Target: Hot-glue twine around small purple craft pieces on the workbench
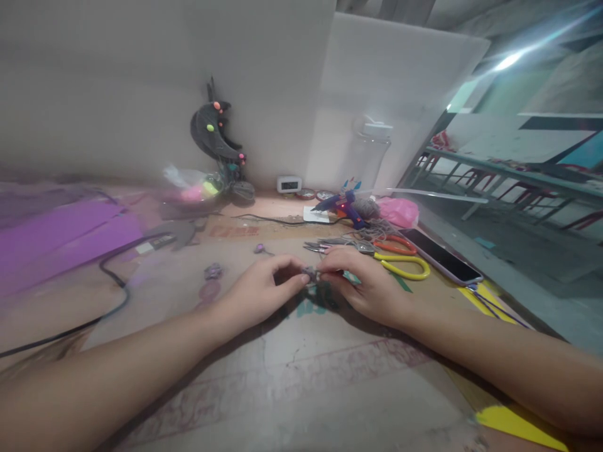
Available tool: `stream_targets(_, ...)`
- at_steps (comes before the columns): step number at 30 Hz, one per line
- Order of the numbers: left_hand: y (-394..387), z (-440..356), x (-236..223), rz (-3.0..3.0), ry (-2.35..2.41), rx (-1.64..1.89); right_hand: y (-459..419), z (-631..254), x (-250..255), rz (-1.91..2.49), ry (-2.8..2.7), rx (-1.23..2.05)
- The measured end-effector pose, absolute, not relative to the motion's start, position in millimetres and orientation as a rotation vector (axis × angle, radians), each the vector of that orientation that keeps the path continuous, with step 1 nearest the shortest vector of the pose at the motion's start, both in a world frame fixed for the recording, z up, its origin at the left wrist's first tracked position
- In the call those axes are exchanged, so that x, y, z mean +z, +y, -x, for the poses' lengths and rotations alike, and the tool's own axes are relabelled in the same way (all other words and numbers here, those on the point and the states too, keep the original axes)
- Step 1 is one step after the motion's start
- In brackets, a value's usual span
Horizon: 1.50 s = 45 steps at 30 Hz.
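A small purple-grey piece [309, 274], too small and blurred to name, is pinched between the thumb and fingers of my left hand [268, 285]. Facing it, my right hand [362, 282] is closed in a pinch right at the piece's other side; what its fingertips hold is hidden. Left of my hands lie a little purple piece with a stem [260, 248], a crumpled grey-purple piece [213, 271] and a pale pink disc [210, 290]. Just beyond my right hand are scissors with yellow handles [405, 266] and a tool with orange handles [396, 245].
A blue hot glue gun [346, 207] with a lit red light stands behind, near grey yarn [366, 208] and a pink bag [398, 212]. A phone [443, 256] lies right. A dark crescent ornament [211, 135] stands by the wall. A black cable [115, 270] crosses the left.
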<state>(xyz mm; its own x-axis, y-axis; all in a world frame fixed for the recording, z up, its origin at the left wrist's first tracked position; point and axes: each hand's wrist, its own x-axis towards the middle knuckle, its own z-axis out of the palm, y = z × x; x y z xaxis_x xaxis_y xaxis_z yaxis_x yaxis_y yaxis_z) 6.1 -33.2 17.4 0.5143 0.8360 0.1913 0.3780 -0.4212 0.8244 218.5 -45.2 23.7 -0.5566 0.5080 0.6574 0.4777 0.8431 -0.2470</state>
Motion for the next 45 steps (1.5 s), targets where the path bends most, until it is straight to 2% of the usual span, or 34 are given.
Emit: stream_targets(45, -33.2, -7.3, 15.9, -1.858, 0.844, 0.730, -45.6, -215.1, 19.7, 0.731, -2.286, 0.134)
